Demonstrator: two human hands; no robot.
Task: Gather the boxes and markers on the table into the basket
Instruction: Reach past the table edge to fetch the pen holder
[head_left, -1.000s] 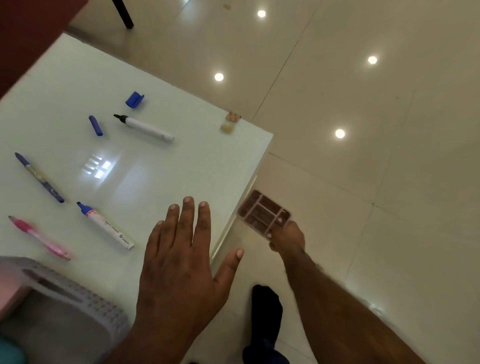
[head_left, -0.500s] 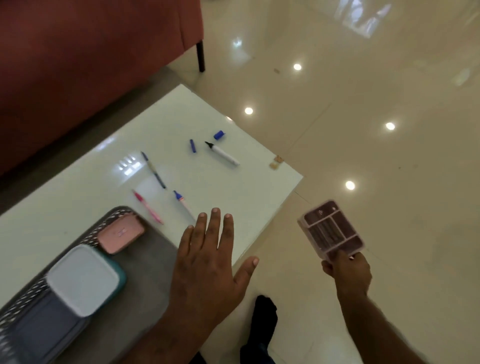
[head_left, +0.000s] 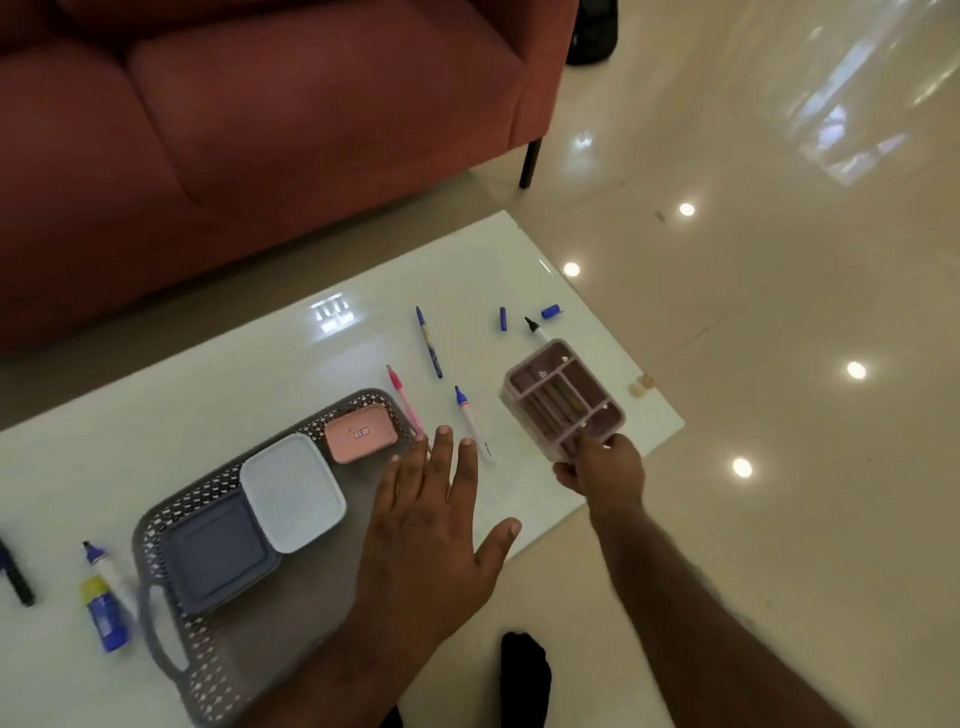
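Basket (head_left: 171, 525): grey perforated plastic with a loop handle at the near end, sitting on the white table (head_left: 234, 374) toward its near edge. Already inside: a slate-blue lidded box (head_left: 218, 553), a pale blue lidded box (head_left: 291, 491) overlapping it, a small pink box (head_left: 361, 434) at the far end.

Left hand (head_left: 428, 525) flat, fingers spread and straight, holding nothing, over the basket's right side. Right hand (head_left: 602, 470) pinches the near edge of a mauve divided tray (head_left: 563, 397), tilted and held up over the table's right part; thin items seem to lie in its slots, too blurred to name.

Loose on the table: pink pen (head_left: 404, 397) just beside the basket rim, blue-capped white marker (head_left: 471, 421), dark blue pen (head_left: 429, 341), uncapped black-tipped marker (head_left: 535, 328) partly behind the tray, two blue caps (head_left: 503, 318). Left of the basket: a glue bottle (head_left: 104, 603) and a black marker (head_left: 15, 571).

Risks, as judged: the edge-only grip on a tilted tray could spill its contents; remaining basket space looks tight, so the tray may have to rest on the lids and could slide. Open marker may stain.
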